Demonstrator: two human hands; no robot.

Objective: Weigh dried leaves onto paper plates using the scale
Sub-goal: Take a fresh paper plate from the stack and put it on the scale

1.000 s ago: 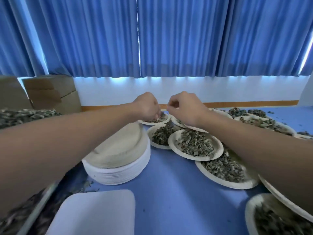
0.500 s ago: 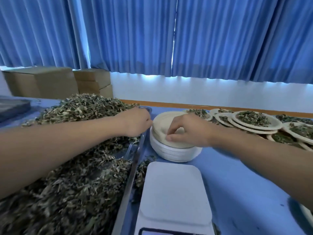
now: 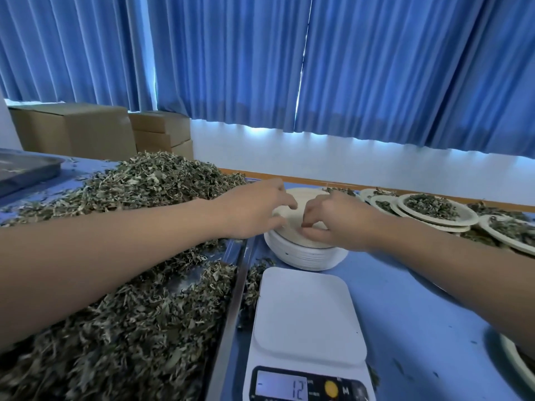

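One plate stack (image 3: 304,256) — left hand (image 3: 254,211) resting atop, right hand (image 3: 333,218) pinching its top plate (image 3: 307,195) — behind one scale (image 3: 307,328).

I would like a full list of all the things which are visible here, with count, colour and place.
scale: one, white, front centre, nothing on its platform
stack of paper plates: one, white, behind the scale
dried leaves: one big heap, green-brown, left
filled plates: several, white, right
cardboard boxes: at least three, brown, back left
dark tray: one, grey, far left
curtains: blue, along the back
table: one, blue
left hand: rests on the stack
right hand: its fingers pinch the top plate
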